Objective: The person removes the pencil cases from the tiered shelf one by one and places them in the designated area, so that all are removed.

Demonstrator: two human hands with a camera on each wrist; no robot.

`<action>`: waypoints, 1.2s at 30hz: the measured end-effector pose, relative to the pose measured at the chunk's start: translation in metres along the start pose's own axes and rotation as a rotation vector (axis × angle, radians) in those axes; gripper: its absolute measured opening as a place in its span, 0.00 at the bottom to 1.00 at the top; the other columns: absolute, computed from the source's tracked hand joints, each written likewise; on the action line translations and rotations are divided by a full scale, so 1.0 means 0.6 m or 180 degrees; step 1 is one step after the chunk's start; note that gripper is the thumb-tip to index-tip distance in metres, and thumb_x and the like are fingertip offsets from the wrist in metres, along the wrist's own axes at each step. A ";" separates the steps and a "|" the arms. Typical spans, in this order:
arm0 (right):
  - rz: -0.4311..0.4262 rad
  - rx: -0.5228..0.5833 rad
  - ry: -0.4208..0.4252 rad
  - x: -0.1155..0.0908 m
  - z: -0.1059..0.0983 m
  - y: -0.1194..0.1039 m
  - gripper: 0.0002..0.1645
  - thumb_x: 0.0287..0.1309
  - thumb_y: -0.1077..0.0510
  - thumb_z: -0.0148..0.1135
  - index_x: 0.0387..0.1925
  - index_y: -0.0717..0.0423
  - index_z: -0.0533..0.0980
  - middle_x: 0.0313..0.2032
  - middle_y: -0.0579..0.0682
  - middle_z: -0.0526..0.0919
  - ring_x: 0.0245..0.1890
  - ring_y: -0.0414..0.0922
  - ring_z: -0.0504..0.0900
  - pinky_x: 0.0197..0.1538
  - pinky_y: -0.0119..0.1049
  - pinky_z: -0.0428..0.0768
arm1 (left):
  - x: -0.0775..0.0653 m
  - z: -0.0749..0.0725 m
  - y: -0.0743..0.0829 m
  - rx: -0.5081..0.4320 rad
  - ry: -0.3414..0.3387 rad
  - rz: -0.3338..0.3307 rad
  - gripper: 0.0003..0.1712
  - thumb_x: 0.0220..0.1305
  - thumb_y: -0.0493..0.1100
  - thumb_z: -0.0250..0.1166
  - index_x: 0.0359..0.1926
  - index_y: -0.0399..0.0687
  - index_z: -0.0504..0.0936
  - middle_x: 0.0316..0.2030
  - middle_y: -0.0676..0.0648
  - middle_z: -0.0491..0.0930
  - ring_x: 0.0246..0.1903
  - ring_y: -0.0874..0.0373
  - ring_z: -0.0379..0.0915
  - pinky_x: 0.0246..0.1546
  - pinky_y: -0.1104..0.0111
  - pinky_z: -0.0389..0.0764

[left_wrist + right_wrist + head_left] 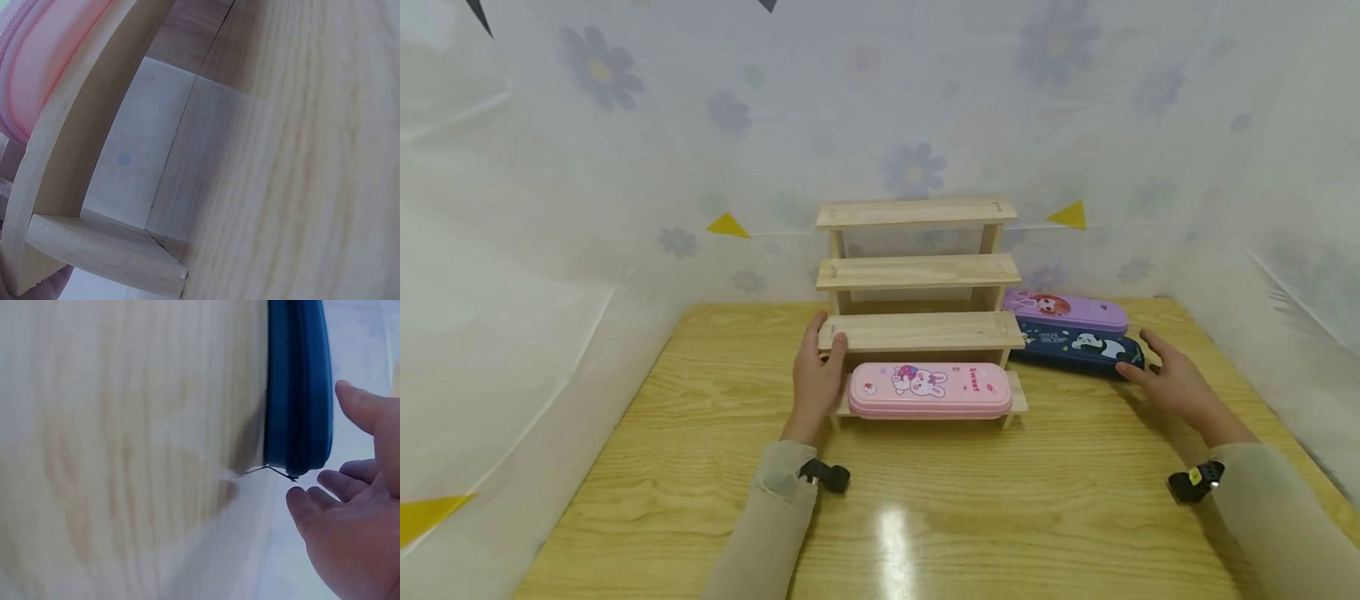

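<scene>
A wooden tiered shelf [917, 331] stands mid-table, and my left hand [817, 383] grips the left end of its second board from the bottom, thumb on top. In the left wrist view only a bit of that hand shows at the lower-left corner. A pink pencil case [928, 392] with a white rabbit lies on the lowest board. Right of the shelf, a navy pencil case [1075, 350] with a panda lies on the table. My right hand [1180, 387] is at its right end with thumb and fingers spread; the right wrist view shows the fingertips just off the zipped end [300, 450].
A purple pencil case [1078, 311] with a cartoon girl lies just behind the navy one. The wood-grain table [715, 467] is enclosed by pale flowered sheeting [820, 100] at the back and sides. The shelf's upper boards [917, 213] rise towards the back sheet.
</scene>
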State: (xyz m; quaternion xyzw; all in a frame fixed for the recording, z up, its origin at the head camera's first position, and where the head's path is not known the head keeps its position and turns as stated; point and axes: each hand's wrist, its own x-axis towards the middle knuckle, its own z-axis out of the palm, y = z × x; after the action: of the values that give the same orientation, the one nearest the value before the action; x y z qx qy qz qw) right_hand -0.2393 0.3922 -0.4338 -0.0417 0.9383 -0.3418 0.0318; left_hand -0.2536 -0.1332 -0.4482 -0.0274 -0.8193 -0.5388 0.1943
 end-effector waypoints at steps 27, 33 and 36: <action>-0.1025 0.0993 0.0890 -0.056 0.035 -0.080 0.37 0.66 0.65 0.61 0.73 0.56 0.61 0.68 0.54 0.67 0.60 0.28 0.69 0.52 0.16 0.71 | -0.001 0.001 0.000 -0.0004 0.0025 0.0005 0.33 0.73 0.60 0.52 0.74 0.56 0.62 0.69 0.49 0.66 0.68 0.52 0.60 0.68 0.56 0.61; -0.1268 0.1151 0.0850 -0.054 0.047 -0.104 0.36 0.63 0.71 0.60 0.72 0.60 0.63 0.67 0.54 0.69 0.59 0.29 0.71 0.53 0.19 0.74 | -0.001 0.001 0.002 -0.0014 0.0019 0.0015 0.33 0.73 0.58 0.53 0.74 0.55 0.62 0.69 0.48 0.66 0.68 0.52 0.60 0.68 0.56 0.61; -0.1431 0.1188 0.0812 -0.051 0.055 -0.116 0.37 0.61 0.74 0.61 0.71 0.61 0.64 0.65 0.51 0.71 0.61 0.31 0.71 0.55 0.21 0.73 | -0.001 0.001 0.004 -0.0003 0.0024 0.0016 0.33 0.73 0.57 0.53 0.74 0.54 0.62 0.69 0.47 0.66 0.68 0.52 0.60 0.68 0.56 0.60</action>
State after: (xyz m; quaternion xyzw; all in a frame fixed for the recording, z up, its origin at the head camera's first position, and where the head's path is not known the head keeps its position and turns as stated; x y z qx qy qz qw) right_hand -0.2018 0.3212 -0.4134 -0.1984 0.8231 -0.5089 -0.1554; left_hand -0.2527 -0.1317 -0.4465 -0.0276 -0.8182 -0.5388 0.1987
